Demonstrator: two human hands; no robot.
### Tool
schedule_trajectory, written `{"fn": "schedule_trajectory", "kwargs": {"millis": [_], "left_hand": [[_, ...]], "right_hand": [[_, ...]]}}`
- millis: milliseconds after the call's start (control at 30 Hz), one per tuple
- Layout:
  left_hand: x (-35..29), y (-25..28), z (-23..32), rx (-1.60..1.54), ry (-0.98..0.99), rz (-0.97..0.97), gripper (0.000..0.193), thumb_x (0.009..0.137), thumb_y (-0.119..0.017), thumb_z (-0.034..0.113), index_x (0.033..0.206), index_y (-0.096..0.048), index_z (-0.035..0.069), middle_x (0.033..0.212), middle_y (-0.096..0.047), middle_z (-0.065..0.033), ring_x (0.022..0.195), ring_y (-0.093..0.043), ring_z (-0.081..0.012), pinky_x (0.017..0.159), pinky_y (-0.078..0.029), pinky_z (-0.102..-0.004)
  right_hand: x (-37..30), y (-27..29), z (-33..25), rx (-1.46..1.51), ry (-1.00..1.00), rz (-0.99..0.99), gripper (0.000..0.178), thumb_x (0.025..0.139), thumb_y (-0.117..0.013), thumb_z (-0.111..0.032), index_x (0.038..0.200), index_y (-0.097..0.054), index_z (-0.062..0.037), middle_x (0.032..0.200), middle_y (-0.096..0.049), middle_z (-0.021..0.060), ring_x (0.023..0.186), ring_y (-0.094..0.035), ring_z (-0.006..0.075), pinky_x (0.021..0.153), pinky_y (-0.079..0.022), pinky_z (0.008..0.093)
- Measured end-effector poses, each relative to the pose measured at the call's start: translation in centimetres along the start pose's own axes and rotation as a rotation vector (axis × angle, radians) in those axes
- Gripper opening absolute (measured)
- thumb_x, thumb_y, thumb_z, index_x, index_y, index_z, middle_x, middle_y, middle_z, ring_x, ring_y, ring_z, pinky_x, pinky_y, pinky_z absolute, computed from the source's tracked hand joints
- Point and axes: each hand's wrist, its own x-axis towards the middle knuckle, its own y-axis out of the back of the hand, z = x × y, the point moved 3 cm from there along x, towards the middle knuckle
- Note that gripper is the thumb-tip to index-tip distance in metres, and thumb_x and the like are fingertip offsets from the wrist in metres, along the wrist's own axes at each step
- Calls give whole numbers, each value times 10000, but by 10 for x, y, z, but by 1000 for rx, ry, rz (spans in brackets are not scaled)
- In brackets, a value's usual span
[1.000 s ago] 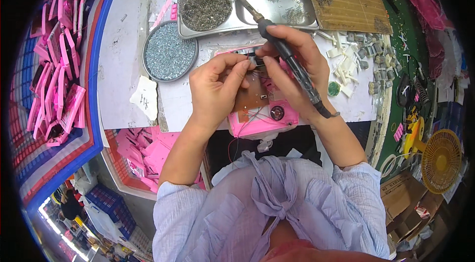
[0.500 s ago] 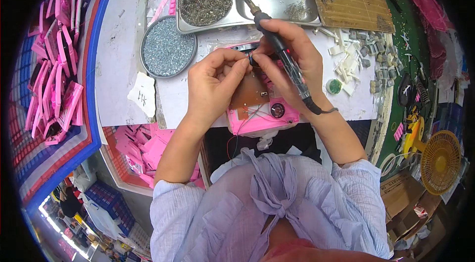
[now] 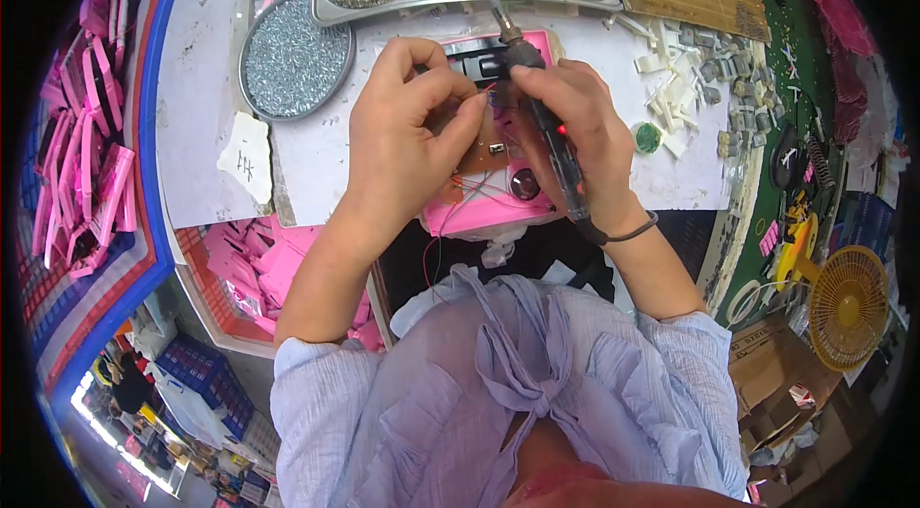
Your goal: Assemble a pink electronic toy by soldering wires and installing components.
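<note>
My right hand is wrapped round a black corded electric screwdriver, its metal tip pointing up and away from me. My left hand has thumb and forefinger pinched together over the far part of a pink plastic casing. A short red wire end shows at those fingertips, seemingly held between them. Inside the casing lie a brown circuit board, several thin wires and a round black part. A dark piece sits at its far end. My right fingers partly hide the board.
A round tray of silvery screws stands left; a steel tray with more screws is at the back. White and grey small parts lie right, near a green round piece. Pink casings fill a bin below left. A yellow fan stands right.
The view has shifted, so the bench appears higher and further left. My right fingertips have drawn back from the left ones, and the screwdriver stands more upright.
</note>
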Motion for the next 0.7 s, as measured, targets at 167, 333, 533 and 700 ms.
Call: {"fn": "schedule_trajectory", "kwargs": {"millis": [167,333,533,700], "left_hand": [[-2,-6,-1,49,16,8,95,796,-786,51,844,-709,21,962,-576,-82,726,-644,-200,640,-541,-327],[-2,-6,-3,55,-12,44,95,789,-785,52,834,-707,20,954,-578,-84,730,-642,-200,632,-540,-324],[-4,-6,-4,32,21,66,93,789,-780,46,827,-701,14,944,-578,-83,730,-637,-191,631,-543,-310],[-3,-7,-6,47,-41,90,91,788,-775,37,825,-697,11,937,-577,-81,728,-634,-189,628,-542,-307]], "right_hand": [[-3,4,-1,-57,3,9,508,728,-847,-50,1213,-696,-52,975,-693,99,897,-671,317,948,-518,420],[1,41,6,151,-25,118,450,737,-857,-17,1150,-677,-13,879,-676,88,785,-616,241,746,-463,342],[-5,68,-4,286,-63,48,346,773,-784,30,1083,-630,11,755,-619,76,659,-565,213,634,-426,311],[-1,58,-8,201,98,-92,348,727,-774,45,1039,-630,-8,711,-631,76,555,-531,213,559,-407,328]]}}
